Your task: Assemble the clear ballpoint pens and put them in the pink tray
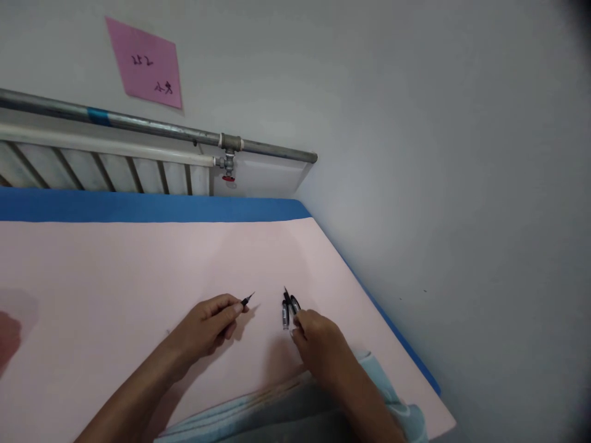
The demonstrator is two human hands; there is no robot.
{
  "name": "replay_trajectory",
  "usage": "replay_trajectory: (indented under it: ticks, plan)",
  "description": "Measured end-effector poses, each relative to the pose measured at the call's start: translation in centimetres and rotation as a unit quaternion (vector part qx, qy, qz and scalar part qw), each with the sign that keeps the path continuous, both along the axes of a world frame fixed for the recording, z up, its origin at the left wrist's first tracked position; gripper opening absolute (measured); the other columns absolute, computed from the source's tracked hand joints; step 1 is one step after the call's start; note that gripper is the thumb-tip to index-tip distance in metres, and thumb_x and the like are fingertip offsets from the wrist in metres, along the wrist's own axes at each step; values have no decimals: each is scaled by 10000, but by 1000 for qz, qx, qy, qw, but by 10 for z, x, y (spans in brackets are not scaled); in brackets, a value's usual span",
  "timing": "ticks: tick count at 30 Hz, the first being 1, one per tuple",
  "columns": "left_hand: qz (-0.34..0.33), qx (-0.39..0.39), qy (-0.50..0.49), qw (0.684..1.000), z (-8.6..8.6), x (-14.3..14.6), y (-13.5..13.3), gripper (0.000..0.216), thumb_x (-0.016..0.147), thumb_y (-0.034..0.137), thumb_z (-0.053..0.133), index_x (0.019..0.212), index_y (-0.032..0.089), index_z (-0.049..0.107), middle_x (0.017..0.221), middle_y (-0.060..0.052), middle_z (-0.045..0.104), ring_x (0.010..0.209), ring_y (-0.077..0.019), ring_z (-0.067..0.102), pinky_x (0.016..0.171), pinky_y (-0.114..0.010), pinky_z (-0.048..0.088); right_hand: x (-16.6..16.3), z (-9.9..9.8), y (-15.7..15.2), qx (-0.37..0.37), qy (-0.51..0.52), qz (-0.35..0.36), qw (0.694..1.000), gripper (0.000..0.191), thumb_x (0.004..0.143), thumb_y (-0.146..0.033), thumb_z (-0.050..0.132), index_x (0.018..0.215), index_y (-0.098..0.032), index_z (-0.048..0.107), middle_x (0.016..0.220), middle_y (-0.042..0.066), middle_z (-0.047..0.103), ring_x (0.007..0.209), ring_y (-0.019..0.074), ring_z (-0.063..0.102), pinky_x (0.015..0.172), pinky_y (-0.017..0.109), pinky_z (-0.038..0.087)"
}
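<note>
My left hand [215, 321] is closed in a pinch on a slim pen [246, 301]. Its black front and thin pointed tip stick out up and to the right; the rest is hidden in the fingers. My right hand [318, 338] curls over a small cluster of pen parts, fingers closed. Under its fingertips lies a black-and-clear piece with a clip, like a pen cap [295, 303]. Beside that is a pen [287, 297] with a dark pointed tip. A second cap [285, 315] lies just left of the fingers. Exactly which piece the right fingers grip is partly hidden.
A pink sheet [115, 264] covers a table with a blue edge [138, 206]. Light blue cloth [383, 381] lies at the near edge. Walls stand behind and to the right, with a radiator [106, 169] and pipe [184, 132]. A blurred reddish shape [8, 338] shows far left.
</note>
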State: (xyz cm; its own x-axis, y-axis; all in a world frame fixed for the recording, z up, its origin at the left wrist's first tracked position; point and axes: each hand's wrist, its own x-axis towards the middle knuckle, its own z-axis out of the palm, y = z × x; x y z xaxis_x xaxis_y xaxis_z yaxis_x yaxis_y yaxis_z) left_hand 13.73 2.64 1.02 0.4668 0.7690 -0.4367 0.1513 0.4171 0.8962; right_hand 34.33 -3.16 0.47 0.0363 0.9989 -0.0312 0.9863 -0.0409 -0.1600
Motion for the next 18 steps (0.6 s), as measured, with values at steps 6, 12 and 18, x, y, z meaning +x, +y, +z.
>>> replay_trajectory:
  ticks: [6, 12, 18]
  plan:
    - [-10, 22, 1, 1000, 4, 0, -2, 304, 758, 461, 472, 824, 175, 549, 505, 62, 422, 370, -36, 256, 378, -184, 141, -8, -11, 0, -34, -52, 22, 998, 214, 737, -48, 405, 772, -148, 591, 783, 81, 610, 706, 184, 576, 599, 263, 360]
    - [-12, 26, 2, 1000, 5, 0, -3, 293, 759, 454, 468, 802, 170, 528, 508, 64, 421, 378, -40, 267, 376, -184, 149, -17, -12, -9, -71, -58, 38, 995, 316, 681, 31, 363, 830, -156, 570, 801, 85, 599, 679, 183, 585, 553, 263, 355]
    - [-14, 18, -20, 1000, 10, 0, -5, 295, 756, 454, 469, 812, 170, 525, 508, 69, 421, 364, -32, 257, 365, -183, 129, -17, -6, -9, 20, 80, 55, 995, 253, 645, -1, 392, 755, -163, 552, 769, 56, 582, 689, 167, 557, 612, 257, 391]
